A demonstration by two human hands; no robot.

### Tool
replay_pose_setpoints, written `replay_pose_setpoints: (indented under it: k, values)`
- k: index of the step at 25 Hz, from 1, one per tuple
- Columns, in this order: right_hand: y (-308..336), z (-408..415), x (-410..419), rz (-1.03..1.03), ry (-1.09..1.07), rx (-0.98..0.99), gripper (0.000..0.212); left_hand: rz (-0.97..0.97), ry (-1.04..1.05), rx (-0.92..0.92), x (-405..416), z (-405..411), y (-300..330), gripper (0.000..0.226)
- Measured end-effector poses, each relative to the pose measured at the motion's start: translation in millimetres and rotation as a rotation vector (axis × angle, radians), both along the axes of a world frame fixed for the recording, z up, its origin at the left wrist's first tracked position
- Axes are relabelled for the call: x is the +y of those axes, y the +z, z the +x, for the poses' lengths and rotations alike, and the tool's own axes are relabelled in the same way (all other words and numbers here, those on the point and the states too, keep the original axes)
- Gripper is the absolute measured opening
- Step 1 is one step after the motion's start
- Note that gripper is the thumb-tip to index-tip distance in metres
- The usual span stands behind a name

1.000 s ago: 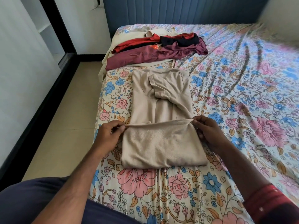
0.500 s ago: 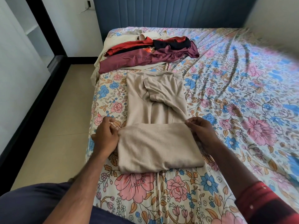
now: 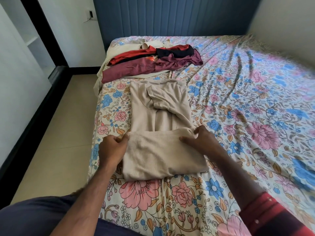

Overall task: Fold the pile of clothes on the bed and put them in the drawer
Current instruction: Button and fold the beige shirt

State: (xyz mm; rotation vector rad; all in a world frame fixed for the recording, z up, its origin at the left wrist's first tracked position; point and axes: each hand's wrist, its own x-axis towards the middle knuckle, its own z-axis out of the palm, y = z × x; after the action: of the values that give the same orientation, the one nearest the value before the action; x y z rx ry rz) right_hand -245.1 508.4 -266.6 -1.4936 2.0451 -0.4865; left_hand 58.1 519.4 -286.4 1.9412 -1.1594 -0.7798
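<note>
A beige shirt (image 3: 158, 108) lies lengthwise on the flowered bed (image 3: 247, 103), its sleeves folded in and its near end doubled over. My left hand (image 3: 113, 147) pinches the left corner of that doubled part. My right hand (image 3: 200, 141) grips the right corner, thumb on top of the cloth. Beyond the shirt lies the pile of clothes (image 3: 151, 63): maroon, red, black and cream pieces. No drawer is in view.
A blue padded headboard (image 3: 170, 16) stands at the far end. Beige tiled floor (image 3: 56, 133) runs along the bed's left side, bounded by a black frame (image 3: 30, 120) and white panels. The bed's right half holds only the rumpled sheet.
Both hands kept hold of the doubled end's corners and laid it down flatter on the shirt. My head has tilted up, so the bed sits lower in view.
</note>
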Motion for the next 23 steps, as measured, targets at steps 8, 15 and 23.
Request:
replay_pose_setpoints:
  k: [8, 15, 23]
  values:
    - [4.6, 0.8, 3.9, -0.306, -0.104, -0.372, 0.035, -0.177, -0.074, -0.002, -3.5, -14.7, 8.9, 0.026]
    - [-0.2, -0.5, 1.2, -0.161, -0.153, -0.384, 0.049, -0.055, 0.022, 0.317, -18.9, -19.5, -1.0, 0.029]
    - [-3.8, -11.9, -13.8, -0.273, -0.231, -0.603, 0.043, -0.162, 0.051, 0.601, -38.1, -8.7, 3.6, 0.039]
